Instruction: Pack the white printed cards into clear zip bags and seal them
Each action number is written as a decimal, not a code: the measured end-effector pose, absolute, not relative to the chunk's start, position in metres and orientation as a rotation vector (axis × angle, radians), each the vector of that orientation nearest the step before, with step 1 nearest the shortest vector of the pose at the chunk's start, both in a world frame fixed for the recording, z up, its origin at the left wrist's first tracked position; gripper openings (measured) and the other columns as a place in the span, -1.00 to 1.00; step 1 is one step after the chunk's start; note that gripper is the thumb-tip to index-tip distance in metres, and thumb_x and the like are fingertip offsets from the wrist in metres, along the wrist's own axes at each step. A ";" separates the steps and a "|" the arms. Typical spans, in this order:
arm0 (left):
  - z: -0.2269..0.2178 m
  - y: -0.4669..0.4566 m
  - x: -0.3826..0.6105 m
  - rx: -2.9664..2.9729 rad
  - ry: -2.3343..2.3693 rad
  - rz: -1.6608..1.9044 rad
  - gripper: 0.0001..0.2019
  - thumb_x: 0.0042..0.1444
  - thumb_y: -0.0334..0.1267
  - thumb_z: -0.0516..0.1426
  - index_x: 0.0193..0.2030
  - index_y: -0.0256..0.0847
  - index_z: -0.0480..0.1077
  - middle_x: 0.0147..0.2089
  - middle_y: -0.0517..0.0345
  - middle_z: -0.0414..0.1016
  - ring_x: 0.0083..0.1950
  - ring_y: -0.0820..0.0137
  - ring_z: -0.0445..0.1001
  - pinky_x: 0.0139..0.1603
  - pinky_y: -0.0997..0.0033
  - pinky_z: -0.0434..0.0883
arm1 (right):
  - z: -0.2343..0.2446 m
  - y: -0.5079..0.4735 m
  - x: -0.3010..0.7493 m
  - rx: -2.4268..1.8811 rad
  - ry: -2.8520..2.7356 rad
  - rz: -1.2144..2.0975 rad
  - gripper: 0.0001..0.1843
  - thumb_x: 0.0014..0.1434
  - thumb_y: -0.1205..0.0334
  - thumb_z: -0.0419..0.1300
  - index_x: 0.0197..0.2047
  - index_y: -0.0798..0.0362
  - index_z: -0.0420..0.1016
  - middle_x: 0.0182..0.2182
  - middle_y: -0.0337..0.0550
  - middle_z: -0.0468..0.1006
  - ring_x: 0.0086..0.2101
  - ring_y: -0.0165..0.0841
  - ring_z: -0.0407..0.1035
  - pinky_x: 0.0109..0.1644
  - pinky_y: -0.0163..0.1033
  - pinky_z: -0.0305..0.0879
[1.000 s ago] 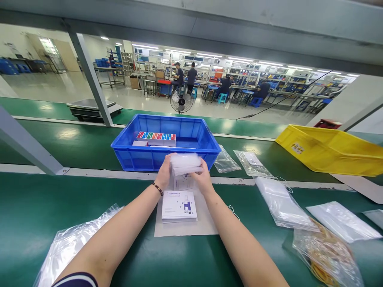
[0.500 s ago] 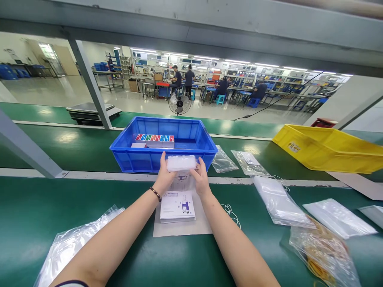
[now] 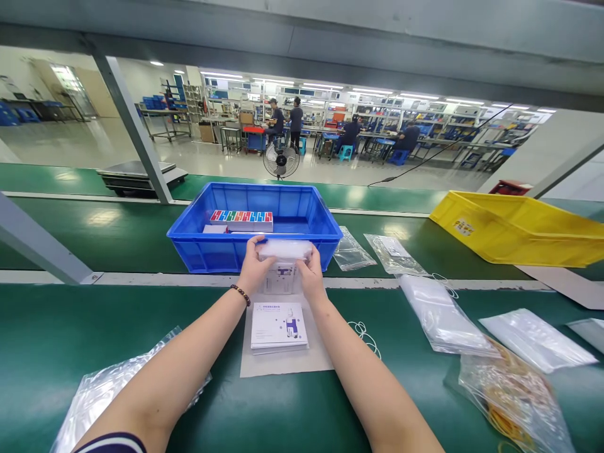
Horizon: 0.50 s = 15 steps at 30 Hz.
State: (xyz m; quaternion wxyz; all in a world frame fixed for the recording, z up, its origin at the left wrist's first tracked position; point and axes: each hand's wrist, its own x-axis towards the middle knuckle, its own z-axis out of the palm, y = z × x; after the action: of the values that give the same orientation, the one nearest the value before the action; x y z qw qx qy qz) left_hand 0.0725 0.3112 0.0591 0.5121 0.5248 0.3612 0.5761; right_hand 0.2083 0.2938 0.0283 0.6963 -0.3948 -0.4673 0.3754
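Both hands hold a clear plastic bag (image 3: 285, 250) with a printed white item showing through it, at the near wall of the blue bin (image 3: 214, 251). My left hand (image 3: 255, 269) grips its left side, thumb at the front. My right hand (image 3: 311, 274) closes on the right side. Below them a stack of white printed booklets (image 3: 278, 326) lies on a pale sheet (image 3: 314, 358). Inside the bin are a row of cards with coloured tops (image 3: 241, 219) and a small white box (image 3: 216, 229). The bag's far side is hidden.
Clear bags (image 3: 117, 390) lie at left. To the right are white elastic loops (image 3: 365, 340), a stack of plastic bags (image 3: 441, 314), a bag of yellow rubber bands (image 3: 514, 390) and a yellow bin (image 3: 514, 226). A slanted metal post (image 3: 132, 129) stands at left.
The held bag has shifted slightly up and left, closer to the blue bin's rim. My hands have moved with it, and the view has turned slightly.
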 end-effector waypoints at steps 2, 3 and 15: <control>0.053 0.314 0.068 1.239 0.973 1.365 -0.55 -0.21 -0.32 0.20 -0.14 -0.19 0.14 -0.30 0.20 0.32 -0.24 0.39 0.38 -0.16 0.38 0.30 | 0.025 0.296 0.211 -0.907 -1.006 0.866 -0.41 -0.05 0.23 0.11 0.07 0.05 0.05 0.01 -0.05 0.32 -0.01 -0.31 0.23 0.09 -0.15 0.13; 0.050 0.314 0.068 1.224 1.007 1.346 -0.59 -0.19 -0.31 0.20 -0.18 -0.19 0.14 -0.31 0.19 0.33 -0.24 0.39 0.38 -0.16 0.37 0.30 | 0.025 0.297 0.211 -0.912 -0.982 0.879 -0.41 -0.06 0.23 0.12 0.06 0.06 0.05 -0.02 -0.05 0.34 -0.04 -0.31 0.26 0.06 -0.15 0.15; 0.057 0.313 0.101 0.960 1.025 1.276 -0.73 -0.01 -0.35 0.10 -0.14 -0.22 0.17 -0.13 0.04 0.41 -0.12 0.35 0.41 -0.04 0.26 0.31 | 0.044 0.307 0.208 -0.990 -0.963 1.113 -0.58 -0.06 0.07 0.12 -0.12 0.08 0.32 -0.24 -0.17 0.52 -0.16 -0.28 0.37 -0.06 -0.17 0.25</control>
State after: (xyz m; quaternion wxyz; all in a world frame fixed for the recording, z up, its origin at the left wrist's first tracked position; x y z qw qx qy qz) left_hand 0.1009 0.3129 0.0567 0.5826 0.4112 0.4389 0.5467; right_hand 0.2082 0.3073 0.0439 0.6319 -0.4327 -0.4206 0.4864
